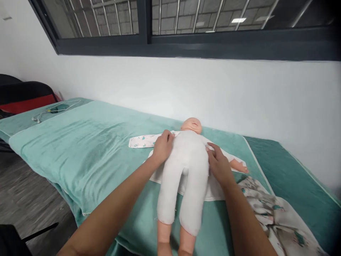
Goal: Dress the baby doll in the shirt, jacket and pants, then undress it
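Note:
A baby doll (191, 124) lies on its back on a green-covered table, its head toward the wall. White padded trousers (188, 156) cover its legs and torso up to near the neck. Under it a white printed garment (144, 141) is spread, one sleeve stretched flat to the left. The doll's forearm shows from the other sleeve at the right. My left hand (163, 145) is closed at the left upper edge of the trousers; what its fingertips pinch is hidden. At the right edge my right hand (217, 161) touches the trousers, fingers apart.
A crumpled printed cloth (277, 213) lies right of my right forearm. On the table's far left is a coiled cable (57, 108). Chairs (26, 96) stand beyond the left end. A white wall (186, 85) with a window borders the table's back.

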Demonstrator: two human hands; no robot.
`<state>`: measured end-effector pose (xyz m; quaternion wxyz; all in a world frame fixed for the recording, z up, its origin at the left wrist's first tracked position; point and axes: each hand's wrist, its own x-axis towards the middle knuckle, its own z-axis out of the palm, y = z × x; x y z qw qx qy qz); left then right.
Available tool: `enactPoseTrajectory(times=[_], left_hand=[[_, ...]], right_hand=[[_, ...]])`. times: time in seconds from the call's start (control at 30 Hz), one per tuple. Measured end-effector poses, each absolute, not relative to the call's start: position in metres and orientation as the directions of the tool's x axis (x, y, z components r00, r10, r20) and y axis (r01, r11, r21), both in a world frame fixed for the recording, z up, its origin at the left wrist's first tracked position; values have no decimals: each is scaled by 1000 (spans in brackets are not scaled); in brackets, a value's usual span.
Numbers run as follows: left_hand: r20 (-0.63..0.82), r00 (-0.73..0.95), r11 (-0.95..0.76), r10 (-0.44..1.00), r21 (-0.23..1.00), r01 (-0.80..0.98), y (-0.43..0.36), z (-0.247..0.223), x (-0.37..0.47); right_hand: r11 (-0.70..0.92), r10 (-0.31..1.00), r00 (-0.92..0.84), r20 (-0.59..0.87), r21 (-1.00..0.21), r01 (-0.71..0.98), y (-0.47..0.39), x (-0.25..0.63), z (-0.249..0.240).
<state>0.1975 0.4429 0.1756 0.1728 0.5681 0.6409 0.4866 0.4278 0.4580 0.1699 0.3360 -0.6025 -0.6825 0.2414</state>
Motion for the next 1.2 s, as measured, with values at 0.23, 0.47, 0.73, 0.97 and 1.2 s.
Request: enactPoseTrajectory(times=[0.23, 0.47, 0.73, 0.97, 1.2], left_hand=[[275, -344, -82, 898, 871, 484, 456, 221, 190], [94, -165, -2, 982, 872, 489, 441, 248, 223], [280, -195, -86, 940, 747, 659, 429, 247, 218], [421, -49, -180, 906, 487, 855, 461, 222, 223], [338, 191, -356, 922, 541, 762, 490, 244, 284]], right_hand=[[326, 915, -356, 191, -870, 369, 460, 415, 147], [342, 893, -403, 201, -884, 319, 462, 415, 140], [274, 924, -353, 149, -902, 334, 461, 415, 141], [274, 931, -327, 164, -905, 325, 460, 413, 142], [223, 943, -282, 176, -964, 145, 455, 409, 139]])
